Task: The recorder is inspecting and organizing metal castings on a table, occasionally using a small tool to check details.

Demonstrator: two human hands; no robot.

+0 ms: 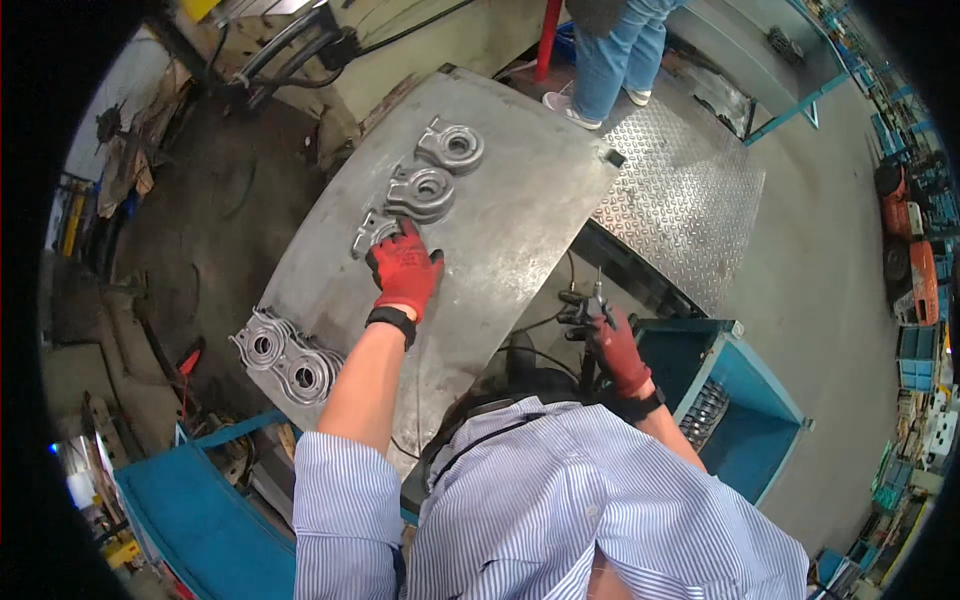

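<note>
My left hand (407,268), in a red and black glove, rests on a grey ring-shaped metal part (368,230) on the metal table (500,215). Its fingers curl over the ring and cover part of it. Two similar metal parts (425,192) lie in line just beyond. Beside the table's right edge, my right hand (612,345), gloved alike, grips a slim hand tool (598,290) with a thin tip pointing away from me. The dark fingers hide most of the tool's body.
Several more metal parts (290,360) sit stacked at the table's near left corner. A blue bin (765,400) with metal pieces stands at my right, another blue container (200,510) at lower left. A person in jeans (610,60) stands beyond the table by a tread-plate platform (690,190).
</note>
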